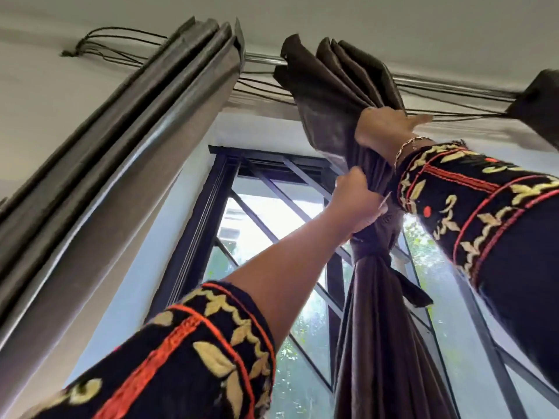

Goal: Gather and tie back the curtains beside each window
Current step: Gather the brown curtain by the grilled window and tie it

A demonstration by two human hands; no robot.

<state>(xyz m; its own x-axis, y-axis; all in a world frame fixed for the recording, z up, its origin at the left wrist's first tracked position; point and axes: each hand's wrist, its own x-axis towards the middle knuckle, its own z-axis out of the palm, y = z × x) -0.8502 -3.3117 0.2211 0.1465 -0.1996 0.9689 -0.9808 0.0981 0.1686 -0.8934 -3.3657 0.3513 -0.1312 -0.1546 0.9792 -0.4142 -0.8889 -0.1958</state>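
Neatening the tied dark brown pleated fabric curtain [378, 343] above its knotted brown cloth tie band [370, 259]
My left hand [358, 204] clamps the gathered bundle just above the band so the knot can't slip; my right hand [387, 130] sits well above the band on the fanned pleats, thumb out, fingers buried in cloth, grip can't tell, likely squaring folds; black-framed barred window [211, 192] behind the band; tie looks done

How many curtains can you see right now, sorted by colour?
Grey curtain: 1
Dark brown curtains: 2, the tied curtain and the right-edge curtain, which is partly cut off
Total: 3
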